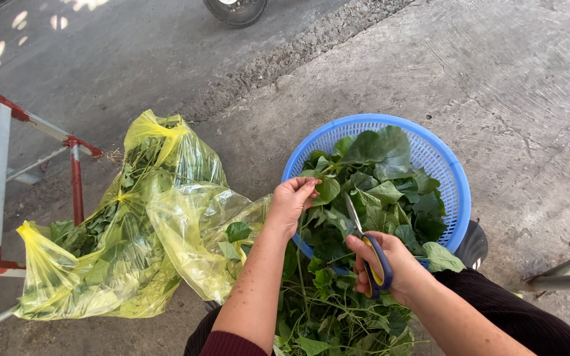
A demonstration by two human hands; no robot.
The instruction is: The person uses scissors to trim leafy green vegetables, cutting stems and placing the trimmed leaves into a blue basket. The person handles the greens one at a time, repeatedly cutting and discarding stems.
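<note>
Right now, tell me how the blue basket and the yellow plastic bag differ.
The blue basket is a rigid, round, perforated tub standing open; the yellow plastic bag is soft, crumpled and see-through, lying on its side. The basket sits in front of the hands; the bag lies to its left. Both rest on the concrete and hold leafy green stems.

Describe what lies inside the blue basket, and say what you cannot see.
The blue basket holds large green leaves on thin stems. The leaves cover its bottom, so anything underneath them stays hidden.
</note>
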